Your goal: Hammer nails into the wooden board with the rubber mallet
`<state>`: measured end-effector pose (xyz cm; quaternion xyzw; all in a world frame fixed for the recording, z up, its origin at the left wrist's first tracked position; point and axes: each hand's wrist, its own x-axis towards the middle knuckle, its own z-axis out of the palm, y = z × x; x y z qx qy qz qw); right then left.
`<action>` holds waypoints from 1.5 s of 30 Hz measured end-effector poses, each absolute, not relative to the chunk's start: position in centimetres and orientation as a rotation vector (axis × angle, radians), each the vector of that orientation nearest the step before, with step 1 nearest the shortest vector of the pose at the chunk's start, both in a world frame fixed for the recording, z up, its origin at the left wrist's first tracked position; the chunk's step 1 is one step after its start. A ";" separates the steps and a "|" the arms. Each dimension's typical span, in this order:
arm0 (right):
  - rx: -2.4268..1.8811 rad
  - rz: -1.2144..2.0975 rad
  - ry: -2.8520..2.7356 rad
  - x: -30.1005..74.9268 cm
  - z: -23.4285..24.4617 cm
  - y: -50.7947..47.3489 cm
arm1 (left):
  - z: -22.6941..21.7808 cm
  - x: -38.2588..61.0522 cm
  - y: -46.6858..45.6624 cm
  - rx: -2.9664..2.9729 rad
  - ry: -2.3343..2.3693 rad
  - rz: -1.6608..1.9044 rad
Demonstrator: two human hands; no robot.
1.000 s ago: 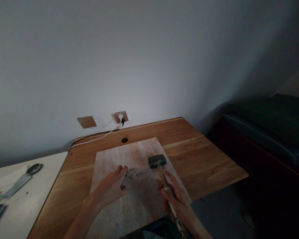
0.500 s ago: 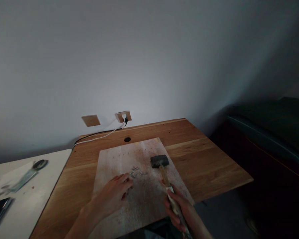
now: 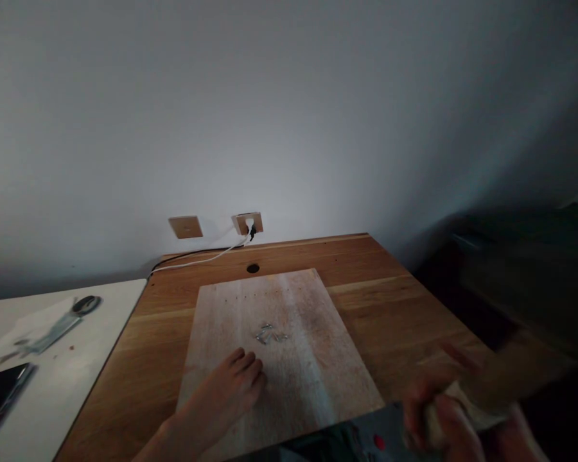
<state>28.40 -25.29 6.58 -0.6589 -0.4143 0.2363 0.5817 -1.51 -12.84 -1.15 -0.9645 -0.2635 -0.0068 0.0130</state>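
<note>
My right hand [image 3: 455, 414], smeared by motion, is wrapped round the wooden handle of a mallet [image 3: 513, 366] at the lower right. The mallet's dark head is blurred and raised near the camera, off to the right of the board. My left hand [image 3: 238, 385] rests on the pale wooden board [image 3: 313, 366] with its fingers curled; what they hold, if anything, is hidden. Just beyond its knuckles lies a small pile of silvery nails or screws [image 3: 270, 334]. A row of small dark dots [image 3: 245, 296] runs along the board's far side.
The board lies on a brown wooden table [image 3: 390, 301] against the wall. Cords run from a wall socket [image 3: 249, 222] along the table's back edge. On a white table [image 3: 91, 333] at left are a tape roll [image 3: 87, 305] and a dark flat device [image 3: 2, 388].
My right hand has lifted the mallet from over the board up and to the right. My left hand has drawn back slightly from the silvery pile, its fingers more curled. The view has shifted slightly.
</note>
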 end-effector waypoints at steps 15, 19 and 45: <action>-1.714 0.739 -1.455 28.7 2.9 -21.1 | -2.4 -7.9 -6.6 -2.690 -2.026 -1.185; -1.785 0.920 -1.483 28.8 0.1 -19.9 | -3.2 -7.9 -6.9 -2.741 -1.989 -1.244; -1.622 1.302 -1.800 19.7 2.8 -15.4 | -4.4 -7.8 -7.2 -2.797 -1.972 -1.388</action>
